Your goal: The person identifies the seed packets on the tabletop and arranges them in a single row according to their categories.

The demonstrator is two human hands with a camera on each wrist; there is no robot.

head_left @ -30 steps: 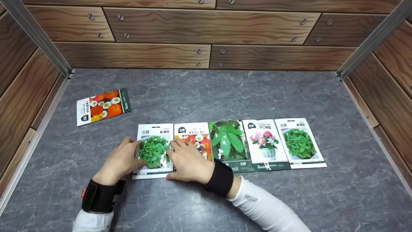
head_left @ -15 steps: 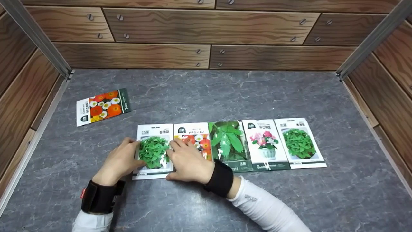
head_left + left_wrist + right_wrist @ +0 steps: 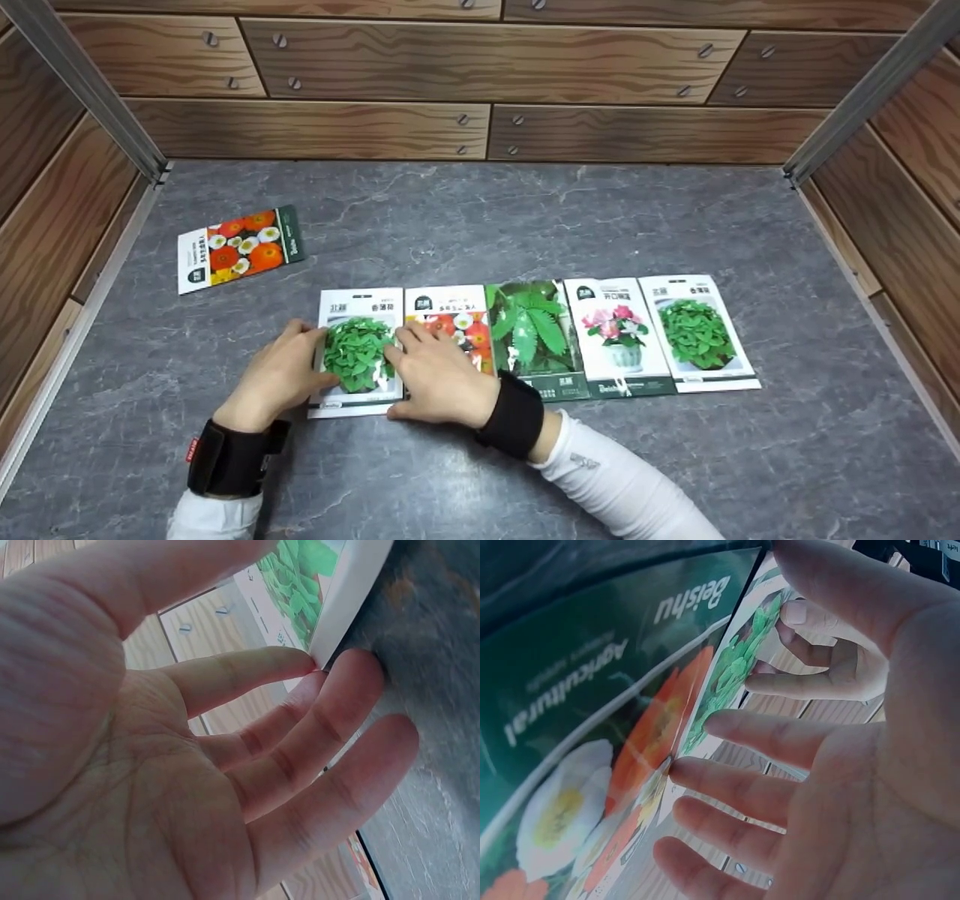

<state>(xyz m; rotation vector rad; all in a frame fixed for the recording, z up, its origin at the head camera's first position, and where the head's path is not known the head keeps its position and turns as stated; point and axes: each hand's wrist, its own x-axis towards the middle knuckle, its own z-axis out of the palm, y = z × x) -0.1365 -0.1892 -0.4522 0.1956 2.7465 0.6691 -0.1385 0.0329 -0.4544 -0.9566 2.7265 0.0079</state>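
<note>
A row of seed packets lies edge to edge. My left hand (image 3: 274, 375) rests at the outer edge of the leftmost one, a green-leaf seed packet (image 3: 358, 349). Its thumb lies over the packet's face, and in the left wrist view a fingertip touches the packet's edge (image 3: 352, 604). Across the seam, my right hand (image 3: 442, 379) rests with extended fingertips on the leaf packet and covers part of the orange-and-white flower seed packet (image 3: 472, 330) beside it. In the right wrist view, these fingertips (image 3: 724, 722) touch the packets near their shared edge.
Further right in the row lie a fern-like leaf packet (image 3: 531, 330), a pink potted-flower packet (image 3: 621, 337) and another green-leaf packet (image 3: 697, 334). A separate orange flower packet (image 3: 244, 247) lies tilted at the back left. Wood-patterned walls (image 3: 480, 60) enclose the grey marbled table (image 3: 480, 217).
</note>
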